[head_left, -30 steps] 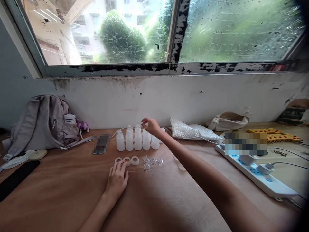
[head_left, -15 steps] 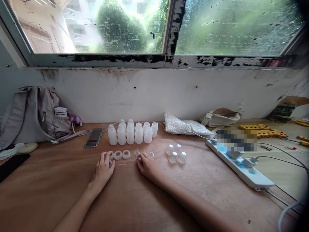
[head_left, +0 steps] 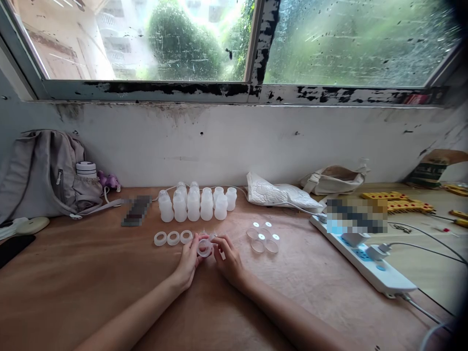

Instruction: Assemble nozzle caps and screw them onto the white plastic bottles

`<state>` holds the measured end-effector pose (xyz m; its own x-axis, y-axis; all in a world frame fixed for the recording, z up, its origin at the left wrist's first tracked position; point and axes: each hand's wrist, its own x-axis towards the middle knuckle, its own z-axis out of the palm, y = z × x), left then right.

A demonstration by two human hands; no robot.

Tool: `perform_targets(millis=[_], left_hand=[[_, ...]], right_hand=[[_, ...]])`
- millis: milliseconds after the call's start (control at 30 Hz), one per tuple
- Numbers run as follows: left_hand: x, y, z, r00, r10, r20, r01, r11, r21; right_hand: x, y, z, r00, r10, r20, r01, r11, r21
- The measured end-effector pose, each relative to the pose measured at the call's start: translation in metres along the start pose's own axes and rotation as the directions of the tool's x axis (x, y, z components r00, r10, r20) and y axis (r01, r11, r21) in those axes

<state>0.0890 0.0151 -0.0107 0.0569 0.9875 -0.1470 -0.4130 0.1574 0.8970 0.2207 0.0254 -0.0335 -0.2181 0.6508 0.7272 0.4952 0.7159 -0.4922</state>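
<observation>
A white translucent bottle collar ring (head_left: pixel 204 247) is gripped in my left hand (head_left: pixel 190 261), its round opening facing me. Close against it on the right, my right hand (head_left: pixel 229 258) pinches a small clear piece (head_left: pixel 213 240) that looks like a bottle teat; the fingers partly hide it. Just behind my hands, the tip of another clear teat (head_left: pixel 204 233) shows. To the left of my left hand, three similar collar rings (head_left: pixel 173 238) lie flat in a row. Frosted white bottles (head_left: pixel 193 208) stand grouped behind the rings.
Clear round discs (head_left: pixel 258 246) with small white-centred pieces (head_left: pixel 261 237) lie right of my hands. A power strip (head_left: pixel 365 253) with plugs and cables runs along the right side. A phone (head_left: pixel 136 210), a backpack (head_left: pixel 47 175) and a white plastic package (head_left: pixel 280 191) sit toward the back.
My left hand has left the ring row and moved right, carrying a ring to the middle. My right hand has lifted a small clear piece toward it. The view has shifted slightly.
</observation>
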Motion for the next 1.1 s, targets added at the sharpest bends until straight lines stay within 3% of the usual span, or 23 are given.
perform_targets(millis=[167, 367, 667, 833, 933, 1100], left_hand=[[-0.002, -0.001, -0.004, 1.0, -0.028, 0.003, 0.028, 1.0, -0.011], [-0.003, 0.0, -0.007, 0.999, -0.035, 0.01, 0.036, 0.999, -0.041], [-0.007, 0.0, -0.005, 0.998, 0.003, 0.055, -0.004, 1.0, 0.013], [-0.006, -0.002, -0.008, 0.996, 0.092, -0.006, -0.09, 0.984, 0.152], [-0.006, -0.002, -0.009, 0.986, 0.167, 0.023, -0.167, 0.948, 0.271], [-0.008, -0.001, -0.011, 0.934, 0.323, 0.152, -0.35, 0.746, 0.567]], right_hand=[[0.002, -0.008, -0.007, 0.995, -0.039, 0.096, 0.034, 0.998, 0.052], [0.003, -0.02, -0.011, 0.957, -0.128, 0.261, 0.113, 0.991, 0.071], [-0.003, -0.025, -0.012, 0.95, -0.097, 0.297, 0.083, 0.995, 0.058], [-0.006, -0.03, -0.012, 0.956, -0.08, 0.284, 0.064, 0.996, 0.065], [-0.007, -0.03, -0.01, 0.958, -0.063, 0.278, 0.052, 0.998, 0.047], [-0.006, -0.024, -0.009, 0.974, -0.001, 0.226, -0.01, 0.999, 0.047]])
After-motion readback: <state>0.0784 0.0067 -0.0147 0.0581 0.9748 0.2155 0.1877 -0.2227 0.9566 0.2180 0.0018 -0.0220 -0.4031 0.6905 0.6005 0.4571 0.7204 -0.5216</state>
